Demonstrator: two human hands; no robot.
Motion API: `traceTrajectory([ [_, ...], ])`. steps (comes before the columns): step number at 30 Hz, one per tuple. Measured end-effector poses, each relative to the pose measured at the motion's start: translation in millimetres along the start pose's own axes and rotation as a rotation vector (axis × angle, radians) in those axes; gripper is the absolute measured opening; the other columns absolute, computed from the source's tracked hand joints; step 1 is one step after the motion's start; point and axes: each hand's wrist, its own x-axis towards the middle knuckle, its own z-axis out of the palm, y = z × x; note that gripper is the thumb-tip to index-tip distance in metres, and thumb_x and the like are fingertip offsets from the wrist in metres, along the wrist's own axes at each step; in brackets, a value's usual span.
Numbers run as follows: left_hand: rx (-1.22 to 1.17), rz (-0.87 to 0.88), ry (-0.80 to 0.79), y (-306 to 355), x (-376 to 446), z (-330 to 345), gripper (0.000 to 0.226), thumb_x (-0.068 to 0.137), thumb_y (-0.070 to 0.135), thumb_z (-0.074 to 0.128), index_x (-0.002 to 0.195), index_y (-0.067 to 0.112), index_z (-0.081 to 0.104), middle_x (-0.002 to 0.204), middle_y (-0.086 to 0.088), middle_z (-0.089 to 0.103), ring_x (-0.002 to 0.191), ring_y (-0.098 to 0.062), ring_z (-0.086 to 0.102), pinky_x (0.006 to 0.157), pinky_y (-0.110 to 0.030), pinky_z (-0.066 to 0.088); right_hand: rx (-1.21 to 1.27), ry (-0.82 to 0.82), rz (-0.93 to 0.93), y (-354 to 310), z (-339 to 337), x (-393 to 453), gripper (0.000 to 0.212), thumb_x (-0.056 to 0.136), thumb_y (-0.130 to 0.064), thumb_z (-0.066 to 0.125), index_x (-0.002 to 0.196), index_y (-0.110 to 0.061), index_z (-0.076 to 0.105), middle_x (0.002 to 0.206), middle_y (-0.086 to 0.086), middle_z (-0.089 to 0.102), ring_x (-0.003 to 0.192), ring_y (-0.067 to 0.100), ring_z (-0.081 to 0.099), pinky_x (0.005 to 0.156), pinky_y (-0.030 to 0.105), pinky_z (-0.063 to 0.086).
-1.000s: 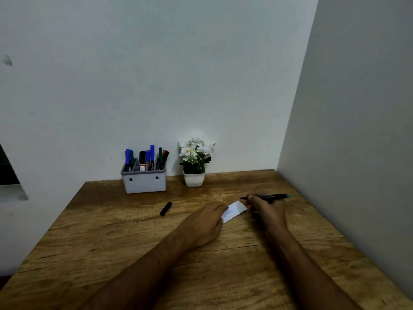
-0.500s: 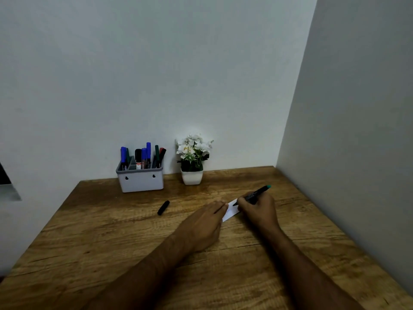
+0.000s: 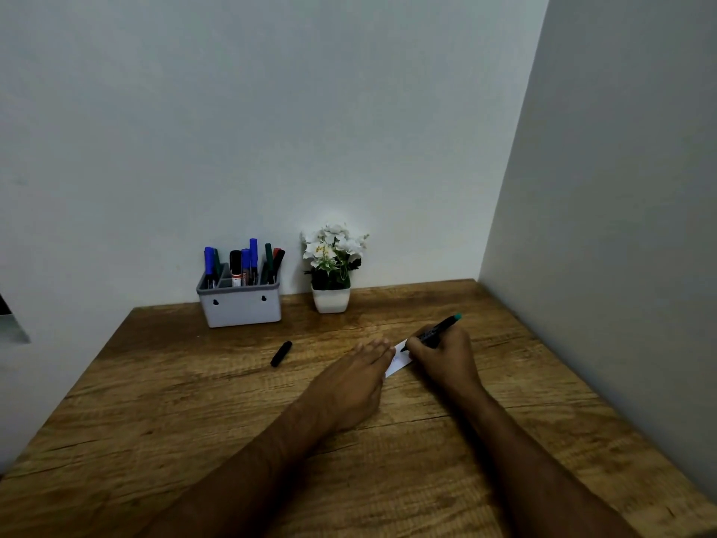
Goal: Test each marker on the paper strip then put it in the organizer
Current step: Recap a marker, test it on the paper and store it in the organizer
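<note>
The right hand (image 3: pixel 442 353) grips the marker (image 3: pixel 434 331), tip on the paper strip (image 3: pixel 399 361); the flat left hand (image 3: pixel 353 382) presses the strip's near end.

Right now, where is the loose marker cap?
In the head view, the black cap lies on the table, left of the left hand, in front of the organizer.

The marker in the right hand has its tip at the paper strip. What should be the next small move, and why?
Probably a short stroke across the paper strip. The right hand grips the uncapped marker in writing pose, tip at the strip, and the left hand presses the strip flat. The cap lies apart on the table, and the organizer comes only after testing.
</note>
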Motion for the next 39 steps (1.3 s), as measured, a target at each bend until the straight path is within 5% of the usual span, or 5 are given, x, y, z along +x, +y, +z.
traceTrajectory([
  [14, 0.002, -0.003, -0.007, 0, 0, -1, 0.056, 0.107, 0.023, 0.027, 0.159, 0.015, 0.012, 0.167, -0.002, 0.007, 0.153, -0.01, 0.003, 0.124, -0.025, 0.0, 0.009, 0.031, 0.025, 5, 1, 2, 0.006, 0.087, -0.012, 0.072, 0.083, -0.013, 0.076, 0.077, -0.003, 0.075, 0.071, 0.007, 0.072, 0.055, 0.017, 0.051],
  [21, -0.001, 0.0, -0.015, 0, 0, 0, 0.056, 0.106, 0.023, 0.027, 0.159, 0.015, 0.012, 0.167, -0.002, 0.007, 0.153, -0.011, 0.003, 0.125, -0.028, 0.003, -0.006, 0.002, -0.009, 2, -1, -1, 0.012, 0.083, -0.01, 0.07, 0.074, -0.013, 0.076, 0.068, 0.0, 0.074, 0.064, 0.015, 0.071, 0.06, 0.037, 0.059],
  [26, -0.032, -0.012, -0.012, -2, 1, 1, 0.055, 0.107, 0.025, 0.028, 0.159, 0.015, 0.015, 0.167, -0.002, 0.01, 0.153, -0.011, 0.006, 0.125, -0.029, 0.005, 0.003, 0.047, 0.032, 4, 1, 2, 0.01, 0.086, -0.011, 0.07, 0.078, -0.013, 0.076, 0.072, -0.001, 0.074, 0.069, 0.012, 0.071, 0.057, 0.029, 0.056],
  [31, -0.025, -0.092, 0.086, -5, -4, -2, 0.054, 0.104, 0.037, 0.035, 0.156, 0.021, 0.029, 0.163, 0.004, 0.027, 0.148, -0.01, 0.025, 0.119, -0.03, 0.026, 0.016, 0.071, 0.052, 6, -1, 3, 0.011, 0.087, -0.013, 0.071, 0.079, -0.014, 0.077, 0.074, -0.002, 0.075, 0.068, 0.009, 0.072, 0.055, 0.022, 0.054],
  [39, 0.004, -0.036, 0.059, -6, -10, -3, 0.054, 0.107, 0.033, 0.03, 0.158, 0.018, 0.022, 0.166, 0.002, 0.017, 0.151, -0.008, 0.013, 0.116, -0.019, 0.004, -0.004, 0.061, 0.079, 4, -1, 2, 0.013, 0.09, -0.014, 0.069, 0.078, -0.013, 0.076, 0.073, -0.001, 0.075, 0.067, 0.012, 0.072, 0.057, 0.031, 0.058],
])
